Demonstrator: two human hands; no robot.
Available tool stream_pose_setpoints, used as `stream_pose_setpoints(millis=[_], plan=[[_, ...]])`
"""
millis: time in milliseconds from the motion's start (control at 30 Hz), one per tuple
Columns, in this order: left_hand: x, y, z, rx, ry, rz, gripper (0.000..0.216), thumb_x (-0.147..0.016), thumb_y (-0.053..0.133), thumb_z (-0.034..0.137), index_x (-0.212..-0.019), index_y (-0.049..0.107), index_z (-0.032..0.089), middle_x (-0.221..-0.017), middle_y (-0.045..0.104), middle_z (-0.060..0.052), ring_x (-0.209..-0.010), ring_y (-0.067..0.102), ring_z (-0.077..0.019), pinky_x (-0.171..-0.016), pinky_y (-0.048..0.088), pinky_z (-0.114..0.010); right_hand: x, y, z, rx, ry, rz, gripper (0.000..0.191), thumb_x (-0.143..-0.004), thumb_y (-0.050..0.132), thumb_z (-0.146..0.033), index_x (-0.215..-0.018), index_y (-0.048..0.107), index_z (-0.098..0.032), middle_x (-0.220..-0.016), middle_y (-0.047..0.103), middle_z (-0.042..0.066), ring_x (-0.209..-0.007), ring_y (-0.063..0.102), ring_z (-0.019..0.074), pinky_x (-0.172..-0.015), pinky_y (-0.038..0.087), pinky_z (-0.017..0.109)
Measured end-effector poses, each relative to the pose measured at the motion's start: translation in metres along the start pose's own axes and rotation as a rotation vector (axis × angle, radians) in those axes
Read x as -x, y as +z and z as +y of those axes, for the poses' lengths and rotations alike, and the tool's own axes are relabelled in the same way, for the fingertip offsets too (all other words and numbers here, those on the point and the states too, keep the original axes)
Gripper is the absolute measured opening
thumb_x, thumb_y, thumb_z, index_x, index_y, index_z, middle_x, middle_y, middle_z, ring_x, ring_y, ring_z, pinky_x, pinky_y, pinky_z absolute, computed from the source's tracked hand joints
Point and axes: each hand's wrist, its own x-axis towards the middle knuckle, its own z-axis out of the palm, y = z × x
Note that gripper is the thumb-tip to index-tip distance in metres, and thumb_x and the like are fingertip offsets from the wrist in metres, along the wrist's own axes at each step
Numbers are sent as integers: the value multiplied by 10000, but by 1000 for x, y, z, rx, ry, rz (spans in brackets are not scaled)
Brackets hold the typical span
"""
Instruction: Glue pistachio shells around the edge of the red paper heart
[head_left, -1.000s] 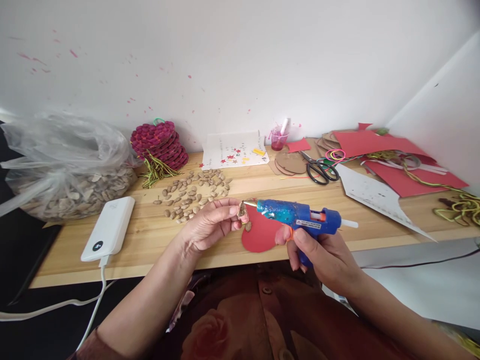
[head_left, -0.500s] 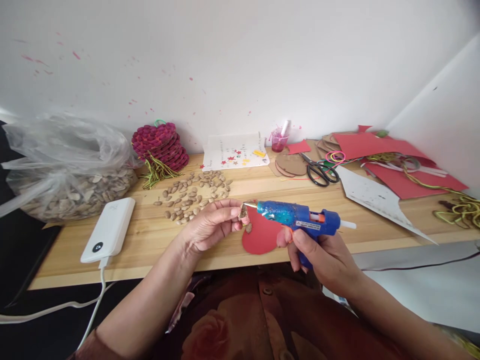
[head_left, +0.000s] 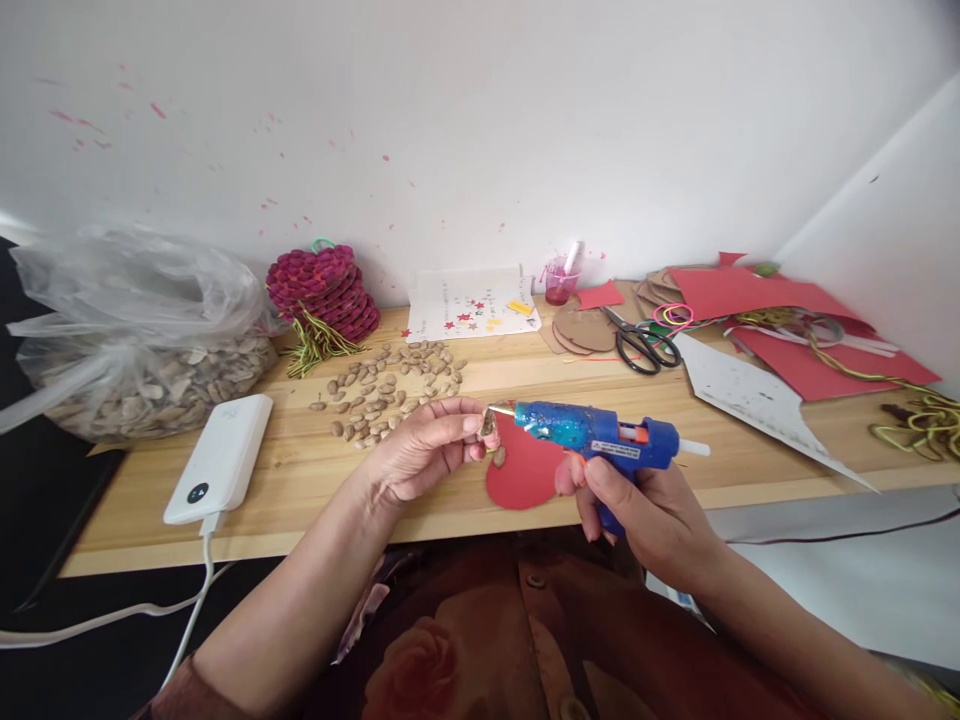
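Note:
Between the thumb and fingers of my left hand is a small brown nut shell, its hollow side facing the nozzle. My right hand grips a blue glue gun by its handle, with fingers at the orange trigger. The metal tip touches the shell or sits very close to it. A white glue stick pokes out at the back. Below both hands a red rounded paper piece lies on the table, one shell at its left edge. Loose brown shells are spread behind my left hand.
A plastic bag of shells and a white power bank with a cable occupy the left. Purple-red shell crafts stand by the wall. Black-handled scissors, cardboard discs, red paper and cord lie at right.
Almost nothing differs. Both hands hold the glue gun tip at the shell as before, and the whole view has shifted very slightly.

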Motion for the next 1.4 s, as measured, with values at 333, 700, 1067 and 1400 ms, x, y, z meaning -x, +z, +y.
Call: stream_pose_setpoints(millis=[333,700,1067,1400], plan=[[-1,0,-1,13,6,-28,308,-662,948,322,-783,760,110,-752,722,-68,-701,644,-118,-631,504,-181,-1,-1,-1,8,4,-3,396,-1029,509,-542,-899,650,-195,-569,583,0,-506,567,145,-435,433,250],[-2,-4,-4,10,1,-21,316,-674,941,325,-811,757,107,-770,724,-72,-719,643,-123,-638,493,-186,-2,0,2,18,18,5,400,-1028,502,-551,-885,639,-204,-563,589,0,-500,572,150,-435,428,255],[-2,-6,-5,24,15,-29,289,-691,933,308,-810,757,113,-772,724,-70,-719,651,-124,-635,500,-185,-2,-1,5,9,41,12,407,-1016,512,-570,-878,631,-206,-575,588,-2,-492,571,149,-433,428,257],[-3,-5,-6,24,11,-12,310,-660,953,315,-811,769,118,-769,732,-69,-714,653,-119,-630,498,-179,-2,0,5,15,13,11,404,-1024,510,-546,-868,643,-197,-610,599,10,-498,590,144,-417,429,245]])
